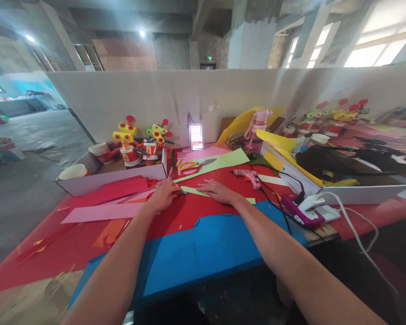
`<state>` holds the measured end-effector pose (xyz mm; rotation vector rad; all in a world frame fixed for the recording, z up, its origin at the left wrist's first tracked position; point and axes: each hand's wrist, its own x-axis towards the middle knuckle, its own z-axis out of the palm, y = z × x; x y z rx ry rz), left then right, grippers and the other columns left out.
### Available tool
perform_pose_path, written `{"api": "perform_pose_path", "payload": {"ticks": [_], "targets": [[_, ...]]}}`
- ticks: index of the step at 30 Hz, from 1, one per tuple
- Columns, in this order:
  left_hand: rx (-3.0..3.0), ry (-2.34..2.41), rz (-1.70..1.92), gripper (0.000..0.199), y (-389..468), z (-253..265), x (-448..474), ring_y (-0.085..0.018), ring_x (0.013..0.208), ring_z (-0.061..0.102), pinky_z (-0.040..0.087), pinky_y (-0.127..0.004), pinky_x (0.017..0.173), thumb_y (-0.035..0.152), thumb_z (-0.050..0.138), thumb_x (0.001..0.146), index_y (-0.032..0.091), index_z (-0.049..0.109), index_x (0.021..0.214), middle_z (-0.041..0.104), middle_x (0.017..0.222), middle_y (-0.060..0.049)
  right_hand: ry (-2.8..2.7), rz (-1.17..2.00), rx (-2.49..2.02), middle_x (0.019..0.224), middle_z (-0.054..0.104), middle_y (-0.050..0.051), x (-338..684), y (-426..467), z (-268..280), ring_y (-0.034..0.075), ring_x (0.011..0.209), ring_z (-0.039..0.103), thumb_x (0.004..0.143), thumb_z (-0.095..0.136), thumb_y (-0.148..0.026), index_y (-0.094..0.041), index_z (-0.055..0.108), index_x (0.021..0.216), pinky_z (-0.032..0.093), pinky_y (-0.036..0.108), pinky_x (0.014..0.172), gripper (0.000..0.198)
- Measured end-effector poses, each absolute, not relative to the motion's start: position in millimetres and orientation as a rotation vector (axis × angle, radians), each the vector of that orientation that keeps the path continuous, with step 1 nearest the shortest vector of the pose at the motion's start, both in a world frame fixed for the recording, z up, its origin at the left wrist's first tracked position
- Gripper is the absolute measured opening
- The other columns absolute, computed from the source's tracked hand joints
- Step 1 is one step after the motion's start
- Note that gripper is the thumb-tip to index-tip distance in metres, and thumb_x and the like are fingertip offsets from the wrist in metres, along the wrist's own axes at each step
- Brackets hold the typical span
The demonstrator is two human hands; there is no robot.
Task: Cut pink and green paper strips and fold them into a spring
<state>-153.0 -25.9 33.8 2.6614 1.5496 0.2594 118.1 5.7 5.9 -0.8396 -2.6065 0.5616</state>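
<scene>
A narrow light green paper strip lies across the red covering between my hands. My left hand is at its left end with fingers curled down; a small grey, metal-looking piece shows by the fingertips, too little to name. Flat on the strip's middle rests my right hand, fingers stretched out. Just beyond sit yellow-handled pliers and red-handled scissors on a larger green sheet. To the right lies a pink glue gun.
Left is a white box with paper-cup figures. A purple power strip with cables and another white box are at the right. Blue sheets cover the near edge; pink paper lies left.
</scene>
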Motion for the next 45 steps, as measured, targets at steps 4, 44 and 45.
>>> {"api": "perform_pose_path", "payload": {"ticks": [4, 44, 45], "targets": [[2.638, 1.562, 0.302, 0.028, -28.6, 33.5, -153.8, -0.023, 0.101, 0.055, 0.043, -0.038, 0.092, 0.013, 0.055, 0.082, 0.021, 0.073, 0.102, 0.065, 0.101, -0.009, -2.618, 0.561, -0.926, 0.148, 0.045, -0.001, 115.3, 7.3, -1.1, 0.024, 0.144, 0.028, 0.100, 0.029, -0.030, -0.033, 0.050, 0.138, 0.018, 0.052, 0.117, 0.043], [2.674, 1.521, 0.331, 0.030, -35.1, 31.9, -137.4, -0.022, 0.098, 0.055, 0.044, -0.034, 0.088, 0.011, 0.051, 0.083, 0.019, 0.071, 0.104, 0.063, 0.101, -0.010, -2.395, 0.508, -0.847, 0.120, 0.069, 0.006, 133.4, -3.4, 13.9, 0.023, 0.113, 0.059, 0.097, 0.043, -0.037, -0.027, 0.064, 0.125, 0.042, 0.039, 0.101, 0.036], [2.669, 1.516, 0.341, 0.031, -34.2, 30.6, -136.6, -0.022, 0.099, 0.055, 0.044, -0.034, 0.089, 0.010, 0.051, 0.083, 0.019, 0.071, 0.105, 0.063, 0.102, -0.010, -2.405, 0.493, -0.824, 0.124, 0.067, 0.006, 133.7, -2.2, 13.3, 0.022, 0.116, 0.057, 0.098, 0.043, -0.036, -0.028, 0.064, 0.125, 0.041, 0.040, 0.103, 0.036]]}}
